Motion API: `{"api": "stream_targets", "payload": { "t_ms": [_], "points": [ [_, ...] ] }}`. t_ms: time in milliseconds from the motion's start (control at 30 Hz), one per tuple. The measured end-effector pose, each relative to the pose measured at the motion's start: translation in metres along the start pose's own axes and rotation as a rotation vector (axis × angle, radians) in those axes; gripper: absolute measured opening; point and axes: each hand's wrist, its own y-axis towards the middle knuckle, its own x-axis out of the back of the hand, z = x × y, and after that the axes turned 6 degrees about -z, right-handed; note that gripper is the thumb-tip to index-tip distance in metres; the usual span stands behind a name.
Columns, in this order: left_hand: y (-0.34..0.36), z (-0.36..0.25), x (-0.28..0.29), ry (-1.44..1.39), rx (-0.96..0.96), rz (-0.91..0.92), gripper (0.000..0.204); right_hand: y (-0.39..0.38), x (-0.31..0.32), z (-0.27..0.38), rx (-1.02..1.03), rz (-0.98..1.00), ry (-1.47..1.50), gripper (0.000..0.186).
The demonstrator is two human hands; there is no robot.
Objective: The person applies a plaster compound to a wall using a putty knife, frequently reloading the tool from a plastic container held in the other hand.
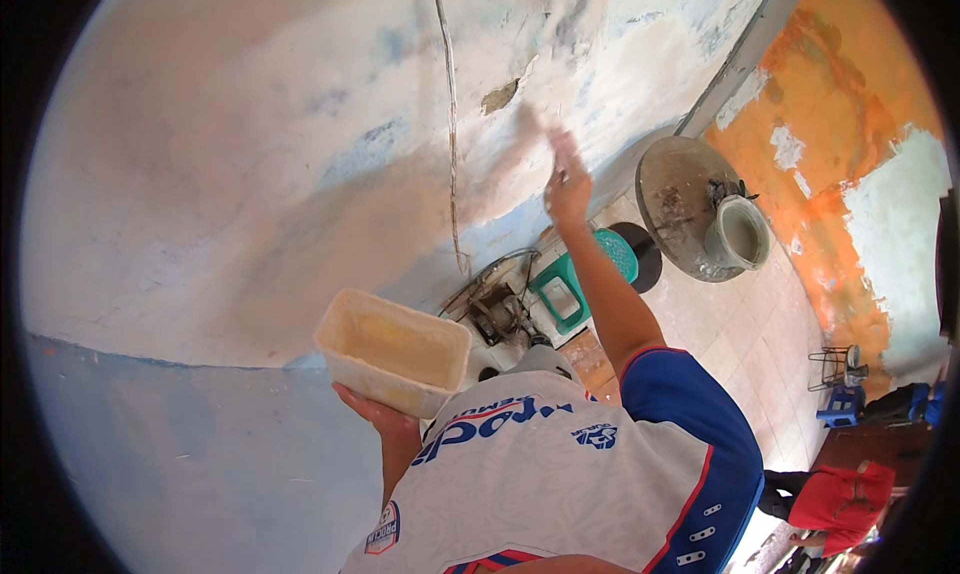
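My left hand (385,410) supports an off-white rectangular plastic tub (378,382) from below and along its side. Pale, yellowish residue coats the inside of the tub. Stretched out ahead, my right hand (568,182) is raised close to the patchy white and blue wall (330,84). Its fingers are smeared by motion, so I cannot make out whether anything is in them. Just left of and above that hand, the wall has a chipped brown hole (500,97). A thin cable (450,104) runs down the wall to the left of the hole.
Below my right arm stand a turquoise plastic stool (562,292) and a tangle of cables around a dark machine (500,314). Farther right, a round, dirty tabletop (672,199) bears a grey bucket (742,232). Beyond are a peeling orange wall (845,104) and a person in red (850,509).
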Motion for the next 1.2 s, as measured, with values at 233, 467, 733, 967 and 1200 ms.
{"api": "stream_targets", "payload": {
  "t_ms": [233, 467, 733, 967, 1200],
  "points": [
    [-0.002, 0.003, -0.001, 0.033, 0.006, 0.030, 0.080, 0.035, -0.030, 0.014, -0.124, 0.054, -0.026, 0.048],
    [-0.004, -0.003, -0.003, 0.034, -0.006, 0.016, 0.081, -0.059, -0.003, 0.005, -0.123, 0.244, -0.056, 0.058],
    [-0.002, -0.007, -0.007, 0.075, 0.014, 0.037, 0.077, 0.037, -0.032, 0.027, -0.231, 0.074, -0.053, 0.042],
    [0.007, 0.006, 0.011, -0.050, 0.033, 0.027, 0.077, -0.070, -0.009, -0.005, -0.112, 0.193, 0.036, 0.043],
    [0.010, 0.020, 0.019, -0.078, 0.014, 0.006, 0.080, 0.139, 0.017, -0.029, 0.031, -0.302, -0.088, 0.035]
  ]
}}
